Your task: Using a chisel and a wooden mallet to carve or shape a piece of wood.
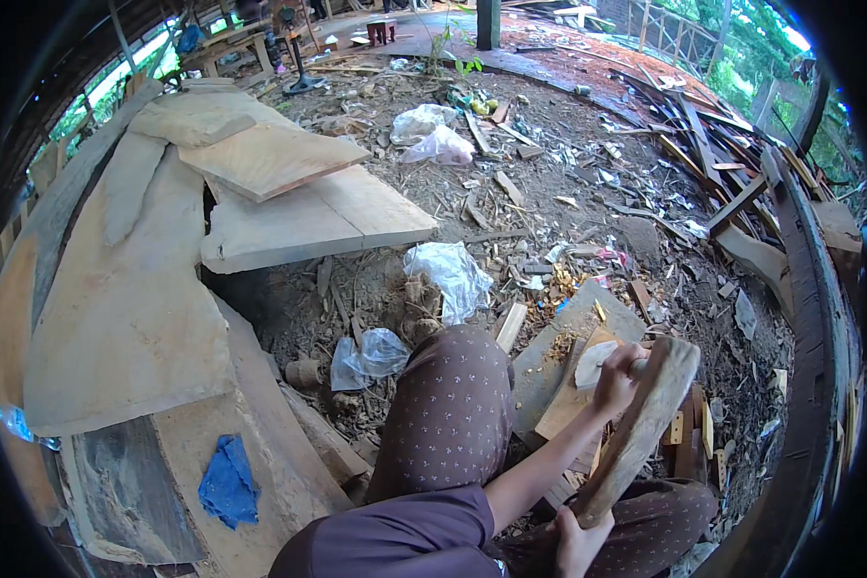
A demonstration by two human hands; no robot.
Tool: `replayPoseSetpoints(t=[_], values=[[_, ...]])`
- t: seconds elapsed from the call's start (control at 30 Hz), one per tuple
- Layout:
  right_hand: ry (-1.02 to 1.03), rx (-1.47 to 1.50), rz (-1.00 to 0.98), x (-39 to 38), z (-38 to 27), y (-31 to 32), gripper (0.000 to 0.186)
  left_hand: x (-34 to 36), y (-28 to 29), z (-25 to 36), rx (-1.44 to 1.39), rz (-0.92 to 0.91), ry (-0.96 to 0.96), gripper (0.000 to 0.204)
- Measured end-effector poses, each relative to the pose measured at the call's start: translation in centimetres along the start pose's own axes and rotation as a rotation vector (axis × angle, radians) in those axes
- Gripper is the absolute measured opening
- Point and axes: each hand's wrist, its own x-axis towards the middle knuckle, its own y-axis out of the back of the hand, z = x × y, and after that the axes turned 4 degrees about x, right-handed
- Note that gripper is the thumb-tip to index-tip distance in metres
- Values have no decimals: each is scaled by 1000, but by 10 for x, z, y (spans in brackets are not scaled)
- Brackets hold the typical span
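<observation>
My right hand [583, 541] is closed around the lower, narrower end of a thick wooden mallet [650, 414]. The mallet is club-shaped, tilted up and to the right, its broad end beside my left hand [615, 383]. That left hand is closed in a fist around a tool handle [638, 367] with a pale rounded end. The tool's working end is hidden. Just beyond the fist lies a pale, whitish carved-looking piece of wood [594, 364]. It rests on a light wooden board [561, 412], in front of my knees. Whether the tool touches the piece I cannot tell.
Large wooden slabs [125, 318] are stacked at the left, with a blue cloth [229, 482] on one. Clear plastic bags [450, 277] and wood scraps litter the dirt ground. A long dark beam [819, 385] runs down the right. Boards [698, 135] are heaped behind it.
</observation>
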Motion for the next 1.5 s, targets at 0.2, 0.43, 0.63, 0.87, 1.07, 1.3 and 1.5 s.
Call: replayPoseSetpoints(t=[0.2, 0.43, 0.63, 0.87, 1.07, 1.3, 1.5], values=[[41, 127, -62, -22, -55, -8, 20, -1, -6, -1, -19, 104, -94, 24], [-130, 64, -22, -2, -62, -7, 29, -1, -3, 3, -60, 14, -44, 21], [-13, 186, -23, -15, -68, -5, 18, -2, -4, 0, 10, 26, -19, 22], [-136, 2, 2, -1, -68, -6, 28, -3, -4, -9, -56, 51, -84, 19], [162, 182, 85, -8, -40, 0, 39, -1, -10, 1, -11, 47, -11, 23], [-119, 9, 14, -4, -45, 2, 20, -13, -13, -5, -34, -9, 58, 27], [40, 177, 64, -22, -17, -1, 19, -6, -11, -3, 71, 61, -109, 21]])
